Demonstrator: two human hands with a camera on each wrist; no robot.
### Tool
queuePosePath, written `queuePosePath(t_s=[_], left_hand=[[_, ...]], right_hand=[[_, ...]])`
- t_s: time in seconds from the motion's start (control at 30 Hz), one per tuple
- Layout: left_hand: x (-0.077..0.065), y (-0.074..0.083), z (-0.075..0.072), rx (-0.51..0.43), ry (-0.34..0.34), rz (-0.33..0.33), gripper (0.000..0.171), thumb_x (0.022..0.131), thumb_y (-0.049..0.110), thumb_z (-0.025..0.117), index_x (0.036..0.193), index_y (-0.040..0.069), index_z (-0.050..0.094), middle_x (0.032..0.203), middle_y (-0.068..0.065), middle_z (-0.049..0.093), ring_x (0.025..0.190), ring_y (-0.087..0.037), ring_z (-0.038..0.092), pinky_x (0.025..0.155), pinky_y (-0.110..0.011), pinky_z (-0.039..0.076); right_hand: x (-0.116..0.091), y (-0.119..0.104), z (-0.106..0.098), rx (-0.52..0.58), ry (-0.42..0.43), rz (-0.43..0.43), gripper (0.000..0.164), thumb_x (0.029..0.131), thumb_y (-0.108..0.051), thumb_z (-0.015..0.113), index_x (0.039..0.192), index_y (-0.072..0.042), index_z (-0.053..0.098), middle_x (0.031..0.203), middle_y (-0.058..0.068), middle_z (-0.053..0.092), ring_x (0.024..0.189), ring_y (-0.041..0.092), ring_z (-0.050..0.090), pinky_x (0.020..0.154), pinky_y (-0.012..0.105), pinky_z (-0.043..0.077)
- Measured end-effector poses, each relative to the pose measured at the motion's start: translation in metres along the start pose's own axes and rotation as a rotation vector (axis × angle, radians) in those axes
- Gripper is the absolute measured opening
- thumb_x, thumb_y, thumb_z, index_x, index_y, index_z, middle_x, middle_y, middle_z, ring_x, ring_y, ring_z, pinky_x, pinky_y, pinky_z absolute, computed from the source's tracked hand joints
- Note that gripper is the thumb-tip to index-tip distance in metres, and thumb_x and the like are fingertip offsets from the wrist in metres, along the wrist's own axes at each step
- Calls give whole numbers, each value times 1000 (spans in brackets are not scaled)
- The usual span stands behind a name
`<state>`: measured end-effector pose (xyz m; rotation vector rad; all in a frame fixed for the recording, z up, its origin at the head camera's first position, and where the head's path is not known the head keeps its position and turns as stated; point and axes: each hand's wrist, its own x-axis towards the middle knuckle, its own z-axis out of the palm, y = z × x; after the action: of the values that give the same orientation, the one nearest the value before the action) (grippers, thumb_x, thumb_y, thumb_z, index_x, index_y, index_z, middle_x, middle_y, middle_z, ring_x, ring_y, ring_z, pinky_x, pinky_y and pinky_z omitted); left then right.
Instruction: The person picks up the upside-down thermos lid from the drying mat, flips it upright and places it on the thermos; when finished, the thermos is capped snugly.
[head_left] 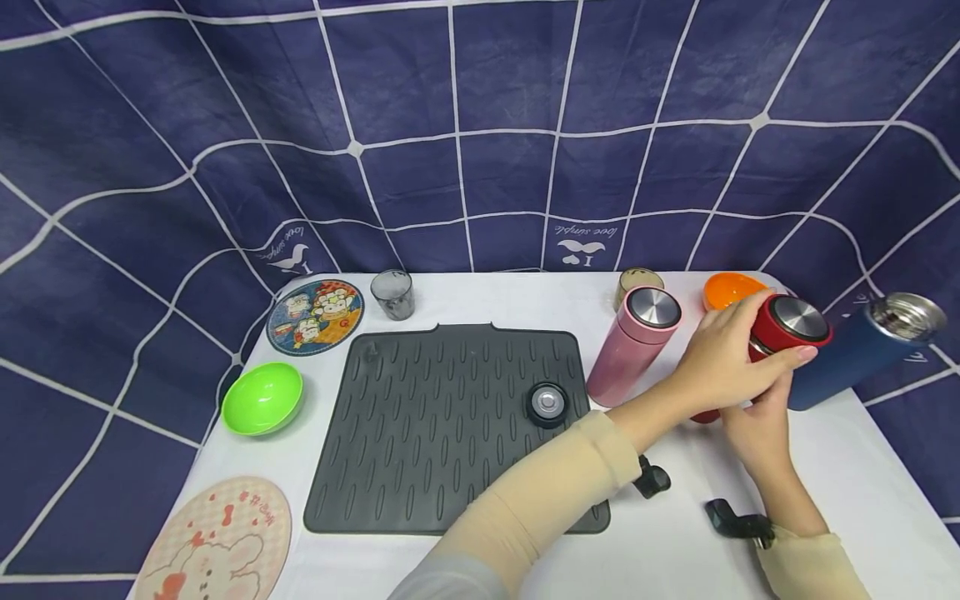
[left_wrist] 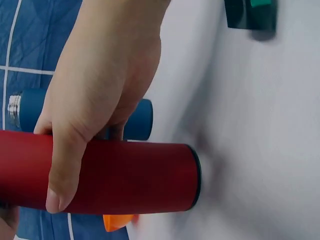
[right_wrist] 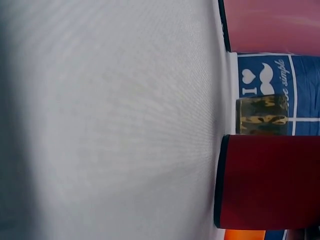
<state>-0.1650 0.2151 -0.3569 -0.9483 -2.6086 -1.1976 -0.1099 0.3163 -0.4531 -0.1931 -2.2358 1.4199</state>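
Observation:
A red thermos [head_left: 763,328] stands upright on the white table, its lid [head_left: 801,318] topped with a silver disc. My left hand [head_left: 723,354] grips the lid, thumb across the front. Lower down, my right hand [head_left: 761,417] holds the body, its thumb and fingers wrapped round it in the left wrist view [left_wrist: 100,80]. Just right of them stands a blue bottle [head_left: 840,358] with its steel mouth uncovered. To the left is a pink thermos [head_left: 628,354] with its lid on. A silver band shows below the red lid; whether it is loose I cannot tell.
On the grey mat [head_left: 442,433] lies a round black lid [head_left: 547,405]. An orange bowl [head_left: 727,287] and an amber glass [head_left: 636,282] stand behind the thermoses. Leftward are a grey glass [head_left: 393,293], a green bowl [head_left: 262,398] and two round mats [head_left: 315,317].

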Motion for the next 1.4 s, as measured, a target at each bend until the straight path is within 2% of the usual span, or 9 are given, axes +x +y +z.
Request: queuePosePath(t_s=[0.1,0.27,0.47,0.57,0.77,0.93,1.0,1.13,1.4], left_hand=[[1,1,0,-65,0,-40,77,77,56,68,140,27,34,127,21,46,114,7,42,97,-7,31],[1,1,1,-213,96,-136,77,63,54,82,123,27,42,111,23,44,98,11,44,78,-1,35],[1,-8,-3,-78,37,13,70,81,53,67,137,22,40,126,16,49,114,6,41,95,-4,32],[3,-6,-6,-42,16,38,72,82,55,65,141,23,37,130,17,49,116,6,41,98,-6,31],[4,6,-6,-70,70,-118,78,66,61,76,131,34,43,119,25,47,102,11,44,79,-3,38],[3,18,2,29,209,-211,78,55,72,76,116,34,44,105,24,43,91,10,45,66,-4,34],[2,21,5,89,253,-212,78,55,76,72,114,33,43,102,22,42,89,9,45,64,-5,33],[-1,23,9,131,280,-186,76,62,76,68,118,32,42,104,20,43,86,8,44,63,-6,33],[-4,21,9,97,230,-95,72,72,69,65,126,30,38,107,22,50,96,10,48,76,-7,36]], right_hand=[[1,3,0,-35,-1,27,75,83,1,62,141,-24,21,122,-15,47,117,1,46,89,7,36],[3,4,4,-19,3,27,78,82,3,63,142,-24,22,125,-14,44,110,0,50,82,7,40],[6,1,4,-26,2,40,79,82,-1,64,142,-27,21,127,-13,43,115,1,48,87,6,38],[6,0,4,-29,4,39,79,82,0,64,142,-27,21,124,-14,46,115,0,48,87,7,37],[2,-8,3,-1,-11,17,78,81,5,62,141,-22,22,117,-15,48,98,-1,53,75,7,42],[-6,-28,2,4,-27,20,79,81,4,60,143,-22,19,124,-17,44,115,-4,44,92,7,33],[-7,-31,2,-2,-33,4,77,81,2,60,143,-21,20,125,-19,43,120,-3,39,96,7,28],[-8,-24,-1,-6,-30,-36,68,80,2,63,138,-16,32,113,-23,46,110,-4,43,91,7,29],[-2,1,-2,-98,6,3,52,81,0,65,124,-21,45,96,-24,49,90,-5,46,77,9,31]])
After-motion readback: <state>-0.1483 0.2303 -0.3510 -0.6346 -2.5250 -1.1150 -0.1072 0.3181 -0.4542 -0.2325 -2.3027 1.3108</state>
